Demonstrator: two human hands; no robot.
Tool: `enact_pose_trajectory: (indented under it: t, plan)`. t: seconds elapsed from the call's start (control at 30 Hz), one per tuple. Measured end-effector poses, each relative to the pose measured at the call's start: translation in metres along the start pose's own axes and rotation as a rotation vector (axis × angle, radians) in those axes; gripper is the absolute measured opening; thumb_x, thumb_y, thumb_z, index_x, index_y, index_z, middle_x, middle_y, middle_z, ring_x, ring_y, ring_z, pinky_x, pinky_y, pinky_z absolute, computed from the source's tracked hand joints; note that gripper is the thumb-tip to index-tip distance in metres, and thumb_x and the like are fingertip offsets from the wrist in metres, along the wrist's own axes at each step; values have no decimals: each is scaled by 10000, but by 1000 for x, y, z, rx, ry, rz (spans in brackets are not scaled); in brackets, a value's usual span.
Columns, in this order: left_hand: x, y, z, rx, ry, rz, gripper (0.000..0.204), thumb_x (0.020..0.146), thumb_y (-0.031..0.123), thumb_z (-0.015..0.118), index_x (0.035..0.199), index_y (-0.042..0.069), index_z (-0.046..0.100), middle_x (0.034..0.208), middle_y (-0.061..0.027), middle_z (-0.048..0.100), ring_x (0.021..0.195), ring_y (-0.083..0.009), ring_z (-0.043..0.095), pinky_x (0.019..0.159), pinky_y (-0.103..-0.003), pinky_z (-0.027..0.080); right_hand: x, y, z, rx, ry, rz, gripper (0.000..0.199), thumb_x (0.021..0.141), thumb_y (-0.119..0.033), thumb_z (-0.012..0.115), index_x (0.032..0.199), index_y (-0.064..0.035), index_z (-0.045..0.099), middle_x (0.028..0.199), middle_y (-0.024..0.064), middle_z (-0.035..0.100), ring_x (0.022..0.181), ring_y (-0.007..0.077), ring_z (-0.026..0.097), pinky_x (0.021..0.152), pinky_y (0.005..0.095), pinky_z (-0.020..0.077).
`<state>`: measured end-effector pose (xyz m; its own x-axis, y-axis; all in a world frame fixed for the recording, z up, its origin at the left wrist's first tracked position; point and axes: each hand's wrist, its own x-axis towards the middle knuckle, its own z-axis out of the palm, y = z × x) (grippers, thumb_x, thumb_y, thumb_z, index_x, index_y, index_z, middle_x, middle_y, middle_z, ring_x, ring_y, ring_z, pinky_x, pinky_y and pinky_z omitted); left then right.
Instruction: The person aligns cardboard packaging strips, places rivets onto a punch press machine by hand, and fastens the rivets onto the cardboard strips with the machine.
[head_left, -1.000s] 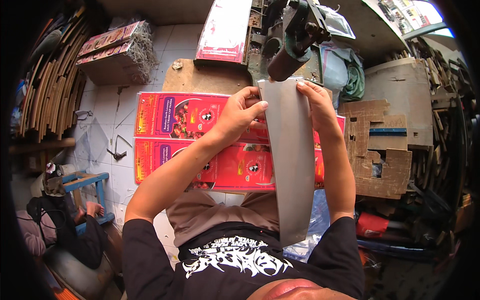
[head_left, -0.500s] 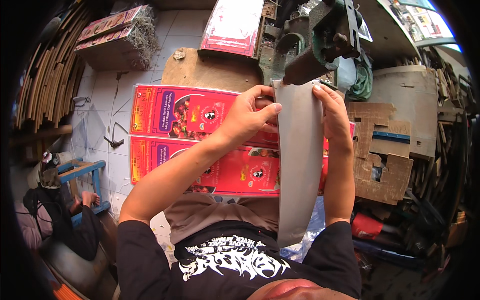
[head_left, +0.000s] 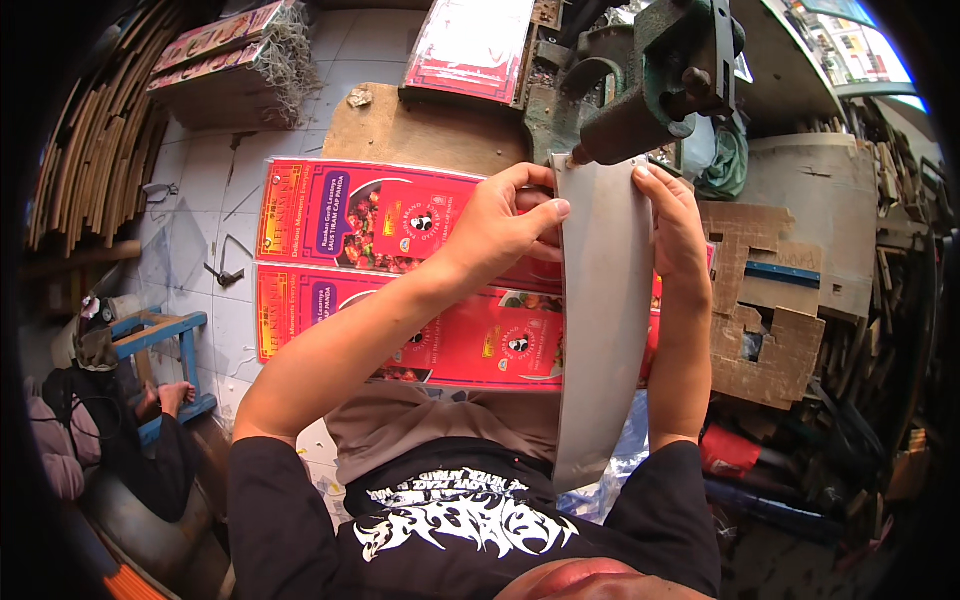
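A long, bendy grey strip [head_left: 604, 330] runs from a green metal press [head_left: 650, 85] back toward my lap, its near part curving down. My left hand [head_left: 512, 222] grips the strip's left edge close to the far end, thumb against the edge and fingers curled. At the far right corner my right hand [head_left: 672, 215] pinches the strip, the thumb beside a small round fitting. The press's rounded nose [head_left: 580, 155] sits over the far left corner; whether it touches the strip I cannot tell. Beneath my left forearm lie red printed panels [head_left: 345, 215] in two rows.
A brown board [head_left: 420, 135] lies under the far panels. Beside the press rests a stack of red-and-white panels [head_left: 470, 45]. Cut cardboard [head_left: 770, 350] is at the right, a blue stool [head_left: 160, 335] at the left. Another person's bare foot [head_left: 178, 397] shows near the stool.
The whole view has shifted slightly. Both hands keep the same grip on the strip, and the strip's far end stays under the press nose.
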<state>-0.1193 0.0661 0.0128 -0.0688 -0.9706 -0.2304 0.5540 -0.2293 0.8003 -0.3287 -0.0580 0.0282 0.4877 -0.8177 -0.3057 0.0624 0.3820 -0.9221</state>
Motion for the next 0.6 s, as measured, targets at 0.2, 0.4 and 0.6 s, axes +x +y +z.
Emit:
enact_pose_trajectory:
  t: [0.2, 0.4, 0.6]
  plan:
    - [1, -3, -2, -17, 7, 15, 322, 986, 119, 646, 1246, -21, 517, 991, -104, 703, 841, -160, 717, 718, -321, 651, -4, -1, 7, -17, 32, -17, 215, 977, -197, 659, 1079, -11, 692, 968, 35, 719, 812, 93, 669, 740, 254, 555]
    - [0, -3, -1, -30, 1, 21, 331, 985, 116, 635, 1252, -41, 518, 994, -119, 704, 862, -187, 720, 718, -343, 648, -5, -3, 7, -31, 39, -25, 221, 971, -205, 667, 1073, -11, 694, 964, 36, 720, 807, 91, 667, 738, 249, 552]
    - [1, -3, -1, -24, -6, 23, 335, 986, 119, 641, 1256, -34, 516, 1002, -120, 704, 838, -167, 721, 714, -317, 650, -4, -3, 6, -37, 37, -17, 215, 972, -203, 667, 1070, -14, 697, 958, 35, 722, 798, 90, 669, 731, 250, 555]
